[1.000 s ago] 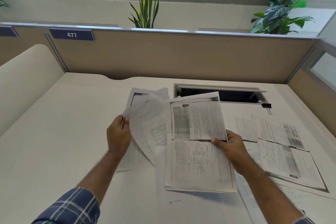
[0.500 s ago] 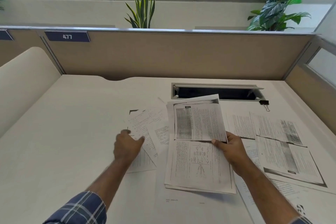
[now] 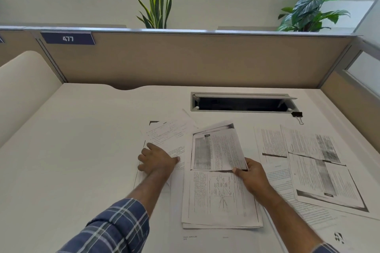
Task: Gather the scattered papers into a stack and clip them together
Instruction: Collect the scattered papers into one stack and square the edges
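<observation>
A gathered stack of printed papers [image 3: 220, 201] lies in front of me on the white desk [image 3: 82, 150]. My right hand [image 3: 251, 176] pinches the near right corner of a printed sheet [image 3: 218, 148] that lies over the stack's far end. My left hand [image 3: 156, 160] rests flat, fingers spread, on loose sheets [image 3: 170, 131] left of the stack. More loose sheets [image 3: 314, 162] lie spread out to the right. A black binder clip [image 3: 297, 114] sits by the right end of the desk's cable slot.
An open cable slot [image 3: 242, 103] cuts into the desk behind the papers. A tan partition [image 3: 195, 61] closes the back and right side. A cream panel [image 3: 22, 88] stands at the left. Two potted plants rise behind the partition.
My left hand set its lifted sheets down on the desk and now presses flat on them. The right hand kept its hold on the top sheet, which has tilted slightly.
</observation>
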